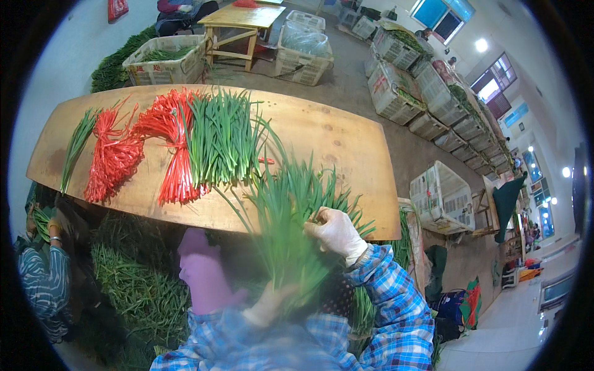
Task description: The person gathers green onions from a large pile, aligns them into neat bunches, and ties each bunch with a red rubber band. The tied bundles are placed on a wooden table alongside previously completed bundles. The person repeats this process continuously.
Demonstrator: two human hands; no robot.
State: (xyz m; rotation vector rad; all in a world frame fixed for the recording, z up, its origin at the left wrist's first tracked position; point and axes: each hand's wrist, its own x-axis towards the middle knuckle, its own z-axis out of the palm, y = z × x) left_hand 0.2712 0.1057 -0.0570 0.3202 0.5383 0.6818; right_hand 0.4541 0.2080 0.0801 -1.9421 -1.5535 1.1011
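My left hand (274, 299), in a pale glove and blurred, grips the lower stems of a bunch of long green leafy vegetables (287, 222), which look like garlic chives. My right hand (336, 234), in a white glove, is at the right side of the leaves with its fingertips pinched together; whether leaves are between them is hard to tell. Beyond the bunch, a row of green chives (225, 139) lies on the wooden table (320, 125). Two bundles of red plastic ties (113, 162) (176, 148) lie left of that row, and a small bunch (79, 148) lies farther left.
Loose greens (139, 287) are heaped below the table at left, near a co-worker's striped sleeve (58, 278). More greens (364, 308) stand at my right. A white plastic crate (441, 199) is right of the table; stacked crates (399, 95) and a smaller wooden table (243, 18) stand beyond.
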